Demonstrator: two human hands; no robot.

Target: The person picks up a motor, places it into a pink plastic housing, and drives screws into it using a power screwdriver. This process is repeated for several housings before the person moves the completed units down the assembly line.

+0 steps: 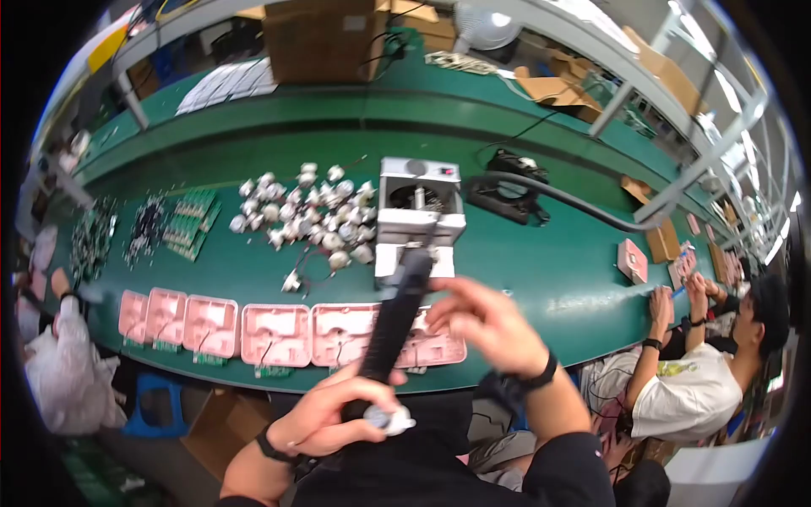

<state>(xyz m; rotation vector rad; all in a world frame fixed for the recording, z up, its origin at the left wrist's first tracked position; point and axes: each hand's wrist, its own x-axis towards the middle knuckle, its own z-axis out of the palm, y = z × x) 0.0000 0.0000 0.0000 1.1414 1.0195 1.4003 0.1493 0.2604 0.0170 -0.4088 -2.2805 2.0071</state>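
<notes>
Long green conveyor bench (253,144) is running right across the shot, bending with the lens, so it's looking like a factory line. Metal racking (659,76) is framing the far side, with brown cardboard boxes (325,38) sitting up on the back edge and a white fan (483,25) poking in next to them. Bright light is pouring in along the right rim (786,220), washing things out a bit. Down low a blue plastic stool (156,406) is standing next to an open cardboard carton (224,427) on the dark floor (160,465).
</notes>
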